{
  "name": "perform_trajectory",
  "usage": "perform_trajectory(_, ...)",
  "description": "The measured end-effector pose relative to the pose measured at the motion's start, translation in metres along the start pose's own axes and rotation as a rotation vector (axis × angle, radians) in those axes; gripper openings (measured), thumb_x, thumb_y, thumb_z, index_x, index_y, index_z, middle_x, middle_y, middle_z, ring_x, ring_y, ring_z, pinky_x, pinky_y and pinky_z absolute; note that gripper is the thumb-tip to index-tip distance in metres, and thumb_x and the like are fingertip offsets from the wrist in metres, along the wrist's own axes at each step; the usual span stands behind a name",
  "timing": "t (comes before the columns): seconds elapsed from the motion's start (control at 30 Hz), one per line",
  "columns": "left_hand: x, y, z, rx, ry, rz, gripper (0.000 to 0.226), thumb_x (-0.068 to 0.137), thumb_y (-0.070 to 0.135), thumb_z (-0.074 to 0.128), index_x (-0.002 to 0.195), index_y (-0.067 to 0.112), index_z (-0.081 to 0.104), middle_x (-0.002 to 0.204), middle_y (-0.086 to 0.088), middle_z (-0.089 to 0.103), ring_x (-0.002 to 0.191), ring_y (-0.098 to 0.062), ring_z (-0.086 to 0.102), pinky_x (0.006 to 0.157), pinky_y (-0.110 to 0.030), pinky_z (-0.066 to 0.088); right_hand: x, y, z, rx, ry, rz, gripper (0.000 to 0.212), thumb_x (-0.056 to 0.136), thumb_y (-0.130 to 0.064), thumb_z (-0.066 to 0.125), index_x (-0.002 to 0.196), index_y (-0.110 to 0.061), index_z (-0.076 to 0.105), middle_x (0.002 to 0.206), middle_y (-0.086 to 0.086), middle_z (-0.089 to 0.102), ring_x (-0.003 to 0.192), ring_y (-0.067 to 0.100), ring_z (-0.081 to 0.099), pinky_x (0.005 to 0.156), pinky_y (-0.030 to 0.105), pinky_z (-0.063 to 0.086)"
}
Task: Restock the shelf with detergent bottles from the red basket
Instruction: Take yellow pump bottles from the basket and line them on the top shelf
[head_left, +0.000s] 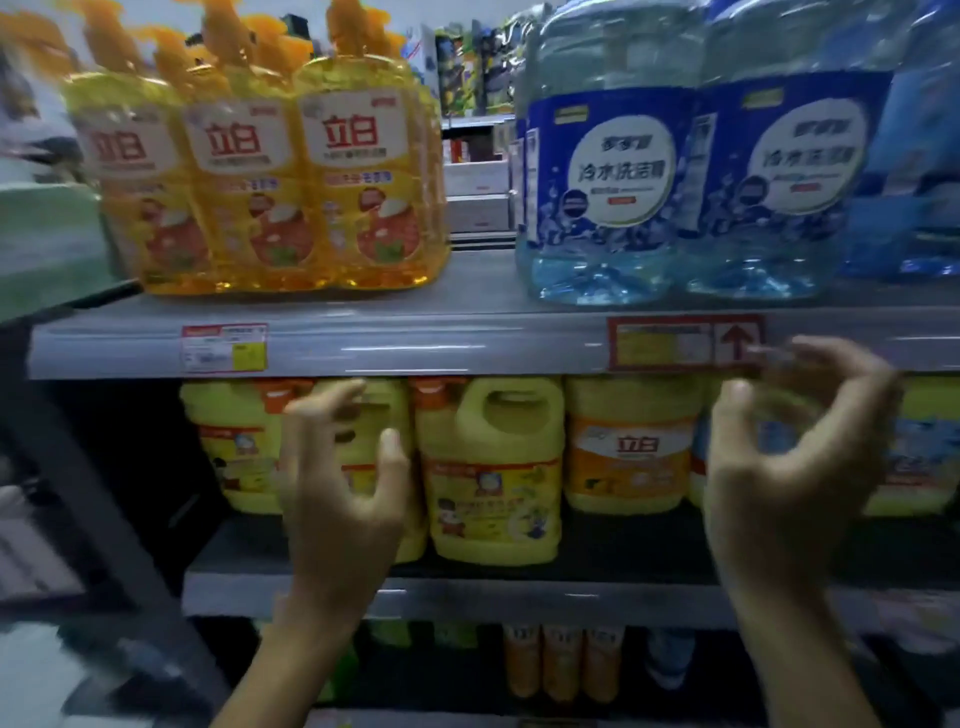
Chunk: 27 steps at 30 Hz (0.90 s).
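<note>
Fingers (332, 399) released
Beyond our left hand (337, 488) and right hand (795, 462), the yellow detergent jug (493, 483) looks heavy; take its handle (519, 388).

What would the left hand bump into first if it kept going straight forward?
Most likely the yellow detergent jug directly behind it on the middle shelf. The left hand is empty, with its fingers pointing toward that jug. Depth is unclear, so the gap can't be judged.

Shop aisle: grey metal shelf (467, 340) carrying price tags (224, 347), rows of identical orange detergent bottles (358, 171), blue jugs (602, 171), yellow jugs (493, 467) below.
</note>
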<state>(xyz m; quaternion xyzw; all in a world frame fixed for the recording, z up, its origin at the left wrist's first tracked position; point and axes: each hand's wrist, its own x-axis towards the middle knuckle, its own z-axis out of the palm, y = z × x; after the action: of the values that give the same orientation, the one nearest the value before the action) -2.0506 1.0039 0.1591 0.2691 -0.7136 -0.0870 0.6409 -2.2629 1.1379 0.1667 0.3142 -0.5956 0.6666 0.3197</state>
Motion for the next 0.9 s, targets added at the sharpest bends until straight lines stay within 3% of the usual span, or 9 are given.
perform_trajectory(0.07, -0.034, -0.052, -0.012, 0.054, -0.039, -0.342, 0.052, 0.089, 0.017, 0.068, 0.135, 0.015, 0.043, 0.124, 0.001, 0.043, 0.112, -0.029, 0.053, 0.091, -0.04, 0.048, -0.053, 0.015, 0.021, 0.046, -0.173, 0.156, 0.05, 0.085, -0.009, 0.071, 0.126, -0.021, 0.046, 0.123, 0.009, 0.052, 0.11, 0.024, 0.056, 0.091, 0.051, 0.052)
perform_trajectory(0.13, -0.048, -0.093, -0.018, 0.04, -0.154, -0.575, 0.09, 0.079, 0.049, 0.076, 0.15, 0.032, 0.023, 0.146, 0.0, 0.034, 0.129, -0.025, 0.046, 0.097, -0.037, 0.044, -0.096, 0.028, 0.052, 0.023, -0.421, 0.302, 0.077, 0.079, -0.016, 0.081, 0.143, -0.022, 0.038, 0.14, 0.011, 0.043, 0.129, 0.028, 0.047, 0.106, 0.053, 0.045)
perform_trajectory(0.2, -0.052, -0.121, -0.019, -0.049, -0.272, -0.631, 0.117, 0.06, 0.07, 0.079, 0.149, 0.055, 0.003, 0.159, 0.006, 0.017, 0.139, -0.02, 0.037, 0.106, -0.045, 0.043, -0.123, 0.035, 0.074, 0.033, -0.627, 0.363, 0.098, 0.075, -0.027, 0.086, 0.152, -0.024, 0.026, 0.152, 0.01, 0.032, 0.14, 0.026, 0.036, 0.114, 0.048, 0.037)
perform_trajectory(0.27, -0.055, -0.134, -0.016, -0.072, -0.363, -0.627, 0.126, 0.058, 0.069, 0.081, 0.149, 0.056, -0.006, 0.16, 0.015, 0.01, 0.144, -0.019, 0.031, 0.11, -0.051, 0.041, -0.137, 0.038, 0.087, 0.132, -0.706, 0.462, 0.11, 0.071, -0.029, 0.089, 0.151, -0.04, 0.015, 0.154, 0.0, 0.031, 0.134, 0.012, 0.04, 0.11, 0.037, 0.038)
perform_trajectory(0.47, -0.06, -0.137, -0.008, 0.015, -0.309, -0.514, 0.117, 0.067, 0.061, 0.073, 0.152, 0.042, -0.007, 0.156, 0.0, 0.022, 0.141, -0.025, 0.035, 0.102, -0.034, 0.043, -0.142, 0.047, 0.098, 0.266, -0.682, 0.498, 0.112, 0.073, -0.004, 0.086, 0.148, -0.041, 0.011, 0.143, -0.01, 0.044, 0.111, -0.028, 0.046, 0.084, -0.004, 0.039)
perform_trajectory(0.67, -0.061, -0.136, -0.006, 0.064, -0.289, -0.49, 0.12, 0.068, 0.059, 0.074, 0.155, 0.034, -0.003, 0.151, -0.004, 0.029, 0.134, -0.026, 0.042, 0.093, -0.031, 0.044, -0.142, 0.049, 0.095, 0.16, -0.719, 0.493, 0.105, 0.075, -0.005, 0.084, 0.154, -0.031, 0.02, 0.143, -0.008, 0.05, 0.127, -0.003, 0.052, 0.098, 0.012, 0.046)
perform_trajectory(0.73, -0.059, -0.139, -0.01, 0.017, -0.321, -0.514, 0.118, 0.07, 0.053, 0.078, 0.156, 0.034, 0.0, 0.148, 0.001, 0.028, 0.128, -0.017, 0.043, 0.093, -0.028, 0.042, -0.143, 0.036, 0.094, 0.021, -0.707, 0.427, 0.083, 0.076, -0.019, 0.087, 0.144, -0.023, 0.039, 0.143, 0.003, 0.05, 0.13, 0.012, 0.052, 0.106, 0.026, 0.042)
perform_trajectory(0.8, -0.055, -0.149, -0.022, -0.1, -0.307, -0.54, 0.103, 0.078, 0.044, 0.077, 0.155, 0.034, 0.009, 0.147, 0.006, 0.029, 0.126, -0.01, 0.042, 0.098, -0.032, 0.046, -0.153, 0.014, 0.095, -0.111, -0.505, 0.354, 0.074, 0.067, -0.042, 0.083, 0.13, -0.021, 0.05, 0.141, 0.015, 0.05, 0.125, 0.023, 0.049, 0.105, 0.039, 0.04)
perform_trajectory(0.9, -0.038, -0.181, -0.048, -0.105, -0.162, -0.518, 0.073, 0.09, 0.032, 0.067, 0.15, 0.029, 0.024, 0.145, 0.0, 0.037, 0.133, -0.017, 0.042, 0.106, -0.042, 0.044, -0.186, -0.033, 0.109, -0.143, -0.341, 0.199, 0.066, 0.076, -0.024, 0.083, 0.13, -0.005, 0.05, 0.132, 0.019, 0.045, 0.12, 0.036, 0.05, 0.099, 0.04, 0.046)
